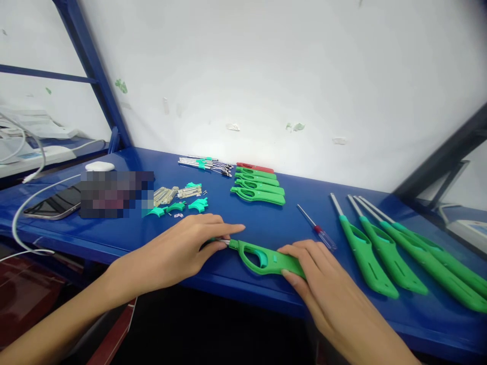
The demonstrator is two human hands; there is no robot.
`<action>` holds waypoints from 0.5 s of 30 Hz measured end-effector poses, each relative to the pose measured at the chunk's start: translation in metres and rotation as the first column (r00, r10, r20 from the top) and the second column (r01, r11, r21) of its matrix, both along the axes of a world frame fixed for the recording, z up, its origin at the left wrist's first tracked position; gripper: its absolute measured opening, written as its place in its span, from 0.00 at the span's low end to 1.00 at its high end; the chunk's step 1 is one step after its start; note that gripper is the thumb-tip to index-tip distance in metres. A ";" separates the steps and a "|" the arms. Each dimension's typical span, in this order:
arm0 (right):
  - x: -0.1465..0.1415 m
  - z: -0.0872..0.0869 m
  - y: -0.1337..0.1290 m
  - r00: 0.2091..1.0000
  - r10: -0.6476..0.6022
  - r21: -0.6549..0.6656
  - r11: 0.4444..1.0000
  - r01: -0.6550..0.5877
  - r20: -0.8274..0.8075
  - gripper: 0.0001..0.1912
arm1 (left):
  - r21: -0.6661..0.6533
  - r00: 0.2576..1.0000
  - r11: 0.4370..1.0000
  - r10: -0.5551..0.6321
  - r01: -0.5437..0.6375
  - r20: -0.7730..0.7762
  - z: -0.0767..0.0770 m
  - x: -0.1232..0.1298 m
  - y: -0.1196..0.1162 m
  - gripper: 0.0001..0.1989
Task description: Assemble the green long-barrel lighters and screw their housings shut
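Near the front edge of the blue table lies a green long-nosed lighter (254, 258) with a teal trigger, held level between both hands. My left hand (186, 248) pinches the metal tube at its left end, the index finger stretched out above; most of the tube is hidden under the hand. My right hand (315, 268) grips the right end of the green handle, thumb in front and fingers over the top. A screwdriver (317, 229) with a clear and red handle lies just beyond my right hand.
Several finished-looking green lighters (369, 258) lie at right. Green handle shells (258, 195) and a red shell (254, 167) are stacked behind. Metal tubes with wires (203, 163), teal triggers (198, 205) and clear fuel tanks (189, 191) lie left of centre. A phone (53, 200) and white cable (17, 223) sit far left.
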State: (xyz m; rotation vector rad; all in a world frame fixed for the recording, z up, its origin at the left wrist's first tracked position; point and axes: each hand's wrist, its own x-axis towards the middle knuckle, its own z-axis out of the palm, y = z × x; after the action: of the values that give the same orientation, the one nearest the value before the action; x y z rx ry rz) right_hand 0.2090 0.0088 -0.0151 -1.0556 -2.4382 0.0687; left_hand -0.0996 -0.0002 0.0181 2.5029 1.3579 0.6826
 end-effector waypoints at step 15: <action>0.000 0.001 -0.001 1.000 -0.012 -0.005 1.000 0.012 -0.027 0.14 | -0.159 0.965 0.985 0.109 -0.072 0.239 -0.007 -0.003 0.010 0.05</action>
State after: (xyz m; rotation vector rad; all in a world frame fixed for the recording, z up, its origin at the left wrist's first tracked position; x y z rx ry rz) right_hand 0.2087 0.0074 -0.0139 -1.0648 -2.4081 0.0841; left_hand -0.1028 0.0100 0.0115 2.1690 1.3827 0.8460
